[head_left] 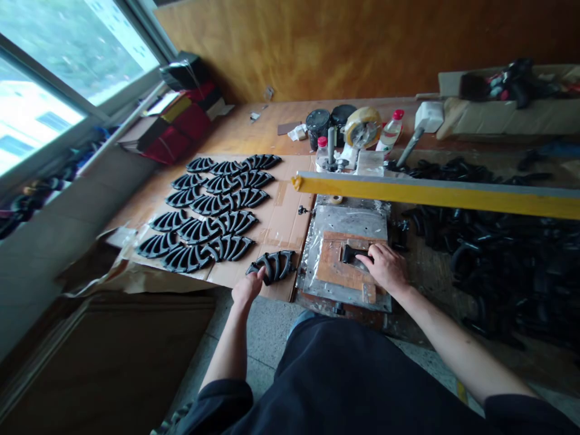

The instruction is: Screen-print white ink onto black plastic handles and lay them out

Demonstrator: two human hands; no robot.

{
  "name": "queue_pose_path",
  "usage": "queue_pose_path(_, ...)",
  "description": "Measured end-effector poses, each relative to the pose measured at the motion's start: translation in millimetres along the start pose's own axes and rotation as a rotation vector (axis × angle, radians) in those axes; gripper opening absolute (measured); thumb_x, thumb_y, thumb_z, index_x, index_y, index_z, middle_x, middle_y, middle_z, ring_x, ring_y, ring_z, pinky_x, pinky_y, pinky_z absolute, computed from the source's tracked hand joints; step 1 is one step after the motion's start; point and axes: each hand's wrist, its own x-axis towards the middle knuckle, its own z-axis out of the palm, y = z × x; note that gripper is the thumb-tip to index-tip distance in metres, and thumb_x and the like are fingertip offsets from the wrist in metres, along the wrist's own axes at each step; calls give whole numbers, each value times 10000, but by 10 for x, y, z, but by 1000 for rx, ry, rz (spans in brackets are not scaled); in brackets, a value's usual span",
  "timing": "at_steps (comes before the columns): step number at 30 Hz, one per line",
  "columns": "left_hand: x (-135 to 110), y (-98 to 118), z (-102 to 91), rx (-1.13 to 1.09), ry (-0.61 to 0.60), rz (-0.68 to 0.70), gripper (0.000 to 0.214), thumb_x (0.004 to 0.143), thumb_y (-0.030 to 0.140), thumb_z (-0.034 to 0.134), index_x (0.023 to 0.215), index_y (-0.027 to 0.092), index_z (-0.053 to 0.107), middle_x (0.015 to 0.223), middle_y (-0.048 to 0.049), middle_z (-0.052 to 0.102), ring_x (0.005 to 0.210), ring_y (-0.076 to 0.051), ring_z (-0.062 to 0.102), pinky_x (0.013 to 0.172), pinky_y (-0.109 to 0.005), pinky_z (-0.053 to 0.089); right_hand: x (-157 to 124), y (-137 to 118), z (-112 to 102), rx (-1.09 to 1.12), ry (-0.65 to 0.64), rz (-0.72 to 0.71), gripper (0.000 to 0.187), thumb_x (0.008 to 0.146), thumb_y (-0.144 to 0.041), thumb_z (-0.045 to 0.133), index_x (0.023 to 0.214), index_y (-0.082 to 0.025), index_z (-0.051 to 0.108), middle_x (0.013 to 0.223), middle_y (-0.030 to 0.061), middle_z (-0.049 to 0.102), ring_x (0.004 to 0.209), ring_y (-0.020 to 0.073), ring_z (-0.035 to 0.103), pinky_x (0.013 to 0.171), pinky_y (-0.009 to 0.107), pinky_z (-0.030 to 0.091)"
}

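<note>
My right hand (388, 266) is closed on one end of a black curved plastic part (350, 254). The part lies over a brown wooden jig block (330, 266) on a grey metal plate (357, 219). On the left, my left hand (247, 289) has its fingers closed at the near end of a short row of similar black parts (275, 266). It seems to pinch the outermost piece, mostly hidden by the fingers. Several longer rows of black curved parts (217, 227) lie nested farther left on a cardboard sheet (283, 211).
A yellow-and-grey bar (435, 194) spans above the plate. Many loose black parts (512, 266) are heaped at right. Behind stand dark tins (318, 124), a tape roll (363, 127), a red-capped bottle (390, 134) and a cardboard box (502, 118). Red boxes (172, 136) sit by the window.
</note>
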Motion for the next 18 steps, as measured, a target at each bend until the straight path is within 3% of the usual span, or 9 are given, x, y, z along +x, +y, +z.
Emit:
queue_pose_path(3,-28,315,-259,-112,159,41,580,901,623,266,817,193,647,850,-141,708,807,-267,658,684,-324,436,87,-49,-55,-7,-47,-98,220,900,-359,571,757,-192,571,817,69,624,827,204,565,717,298,395)
queue_pose_path(7,-201,1108,-782,-599,310,365,497,901,598,350,782,200,621,551,-2,577,539,-139,547,564,-237,387,190,-151,-29,90,-111,-196,173,897,-337,573,883,-181,646,968,94,656,970,228,572,832,327,439)
queue_pose_path(10,-468,1759,-1149,-1036,294,635,480,921,573,350,991,182,620,531,34,519,466,-98,469,501,-210,374,191,-225,48,148,-120,-324,453,898,-412,561,1275,-161,562,1343,139,544,1254,268,467,1029,417,375)
queue_pose_path(12,-643,2094,-1297,-1203,221,762,530,944,561,281,971,165,632,541,16,524,458,-91,459,485,-210,380,141,-253,83,180,-170,-429,593,881,-446,578,1382,-144,475,1454,151,436,1354,285,373,1105,479,295)
queue_pose_path(15,-822,2331,-1351,-1299,101,834,602,953,564,216,907,153,653,535,2,521,449,-89,452,472,-211,389,12,-181,19,319,-276,-524,426,895,-410,569,1248,-175,613,1336,110,574,1296,254,468,1110,468,313)
queue_pose_path(18,-906,2245,-1277,-1338,68,810,566,933,590,294,1000,161,658,602,-8,575,515,-99,508,515,-213,429,-103,149,-213,515,-262,-349,250,912,-359,540,1045,-240,715,1104,52,708,1107,204,617,1019,394,435)
